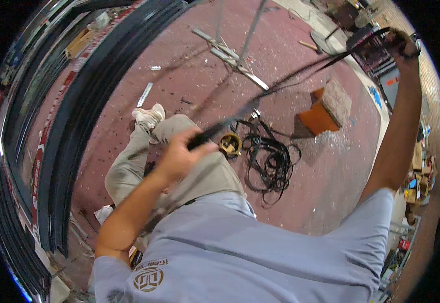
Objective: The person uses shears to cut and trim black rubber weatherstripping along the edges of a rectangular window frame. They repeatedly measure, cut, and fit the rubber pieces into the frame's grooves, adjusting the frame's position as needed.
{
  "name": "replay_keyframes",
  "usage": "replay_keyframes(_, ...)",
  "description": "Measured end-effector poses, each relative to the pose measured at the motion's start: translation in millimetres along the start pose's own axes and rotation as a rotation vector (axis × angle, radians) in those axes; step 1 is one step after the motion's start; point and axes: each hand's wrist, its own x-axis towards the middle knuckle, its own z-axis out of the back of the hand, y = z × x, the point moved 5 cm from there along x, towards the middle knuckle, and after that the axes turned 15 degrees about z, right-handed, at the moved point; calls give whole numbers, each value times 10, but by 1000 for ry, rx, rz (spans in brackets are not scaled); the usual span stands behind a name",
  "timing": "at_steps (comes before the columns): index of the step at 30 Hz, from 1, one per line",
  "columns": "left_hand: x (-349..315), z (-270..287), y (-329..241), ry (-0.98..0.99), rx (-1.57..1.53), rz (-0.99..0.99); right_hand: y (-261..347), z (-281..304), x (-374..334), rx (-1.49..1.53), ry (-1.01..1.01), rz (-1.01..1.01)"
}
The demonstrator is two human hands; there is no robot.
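A long black rubber-like strip [348, 52] runs taut between my hands, doubled toward the right end and blurred in the middle. My left hand [179, 157], held over my lap, is closed around its lower end. Far out to the upper right, my arm is stretched and my right hand [402, 43] grips the other end. Below the strip, a tangled heap of black strip [270, 164] lies on the floor beside my leg. Next to the heap is a yellow ring-shaped roll or container [230, 145], with small pieces showing inside it.
Long dark profiles [96, 96] are stacked along the left. A metal stand [235, 59] rests on the reddish floor [195, 76] ahead. An orange block-like seat [326, 113] stands right of the heap. A hammer [312, 47] lies farther back; boxes [419, 174] line the right side.
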Motion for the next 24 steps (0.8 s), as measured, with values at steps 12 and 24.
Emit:
replay_keyframes(12, -137, -434, -120, 325, -220, -117, 303, -2084, -1988, 310, 260, -422)
replay_keyframes(24, -553, 168, 41, 287, -1366, -34, 601, -3446, -3444, 766, 604, -922)
